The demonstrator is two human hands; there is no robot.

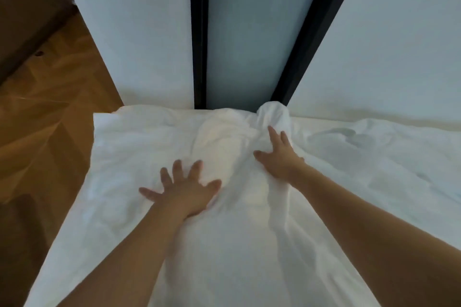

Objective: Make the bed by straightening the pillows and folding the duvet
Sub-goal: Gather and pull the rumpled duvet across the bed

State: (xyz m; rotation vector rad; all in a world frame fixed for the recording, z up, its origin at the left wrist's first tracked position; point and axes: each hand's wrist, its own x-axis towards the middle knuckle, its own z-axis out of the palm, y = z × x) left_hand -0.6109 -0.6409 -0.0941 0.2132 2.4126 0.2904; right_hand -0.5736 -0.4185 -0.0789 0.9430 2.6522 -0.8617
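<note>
A white duvet (139, 147) covers the bed, rumpled along the far edge by the wall. My left hand (184, 192) lies flat on it with fingers spread wide, pressing the fabric down. My right hand (279, 154) rests further away and to the right, fingers straight on a raised fold of the duvet, just below a bunched white lump (273, 113) at the wall. To the right the white bedding (374, 152) lies wrinkled. No pillow is plainly visible.
A white wall (139, 32) with dark vertical frames (199, 32) around a grey-blue panel (249, 32) stands right behind the bed. Wooden parquet floor (50, 107) runs along the bed's left side. Dark brown furniture (27, 22) sits at the far left.
</note>
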